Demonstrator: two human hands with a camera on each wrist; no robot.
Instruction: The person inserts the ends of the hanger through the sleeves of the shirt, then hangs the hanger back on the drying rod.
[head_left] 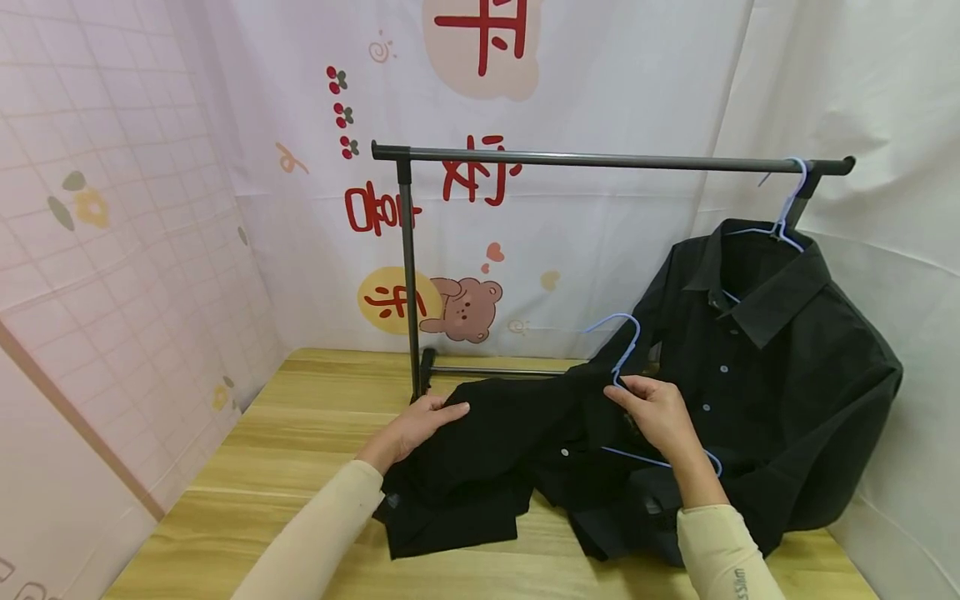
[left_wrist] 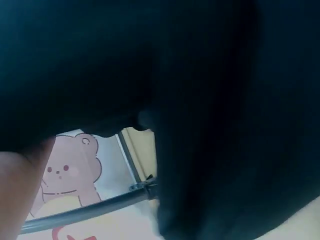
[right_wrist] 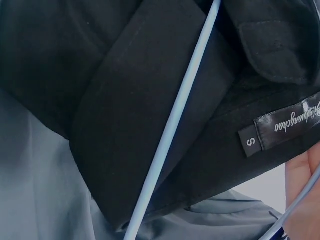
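A black button-up shirt [head_left: 495, 429] is spread partly over the table, its far side bunched near the rack. My left hand [head_left: 414, 427] grips the shirt's left part, thumb on top and the other fingers hidden by the cloth. With my right hand [head_left: 662, 417] I pinch a light blue hanger [head_left: 636, 337] just below its hook, at the collar. The hanger's lower bar runs across the shirt front. In the right wrist view, the hanger bar crosses the black collar, and a size label [right_wrist: 250, 141] shows inside it. Dark cloth fills most of the left wrist view.
A dark metal garment rack [head_left: 600, 160] stands on the wooden table [head_left: 315, 417]. Another black shirt [head_left: 787, 375] hangs from its right end on a blue hanger [head_left: 797, 196], close behind my right hand. Printed cloth [head_left: 615, 75] covers the walls.
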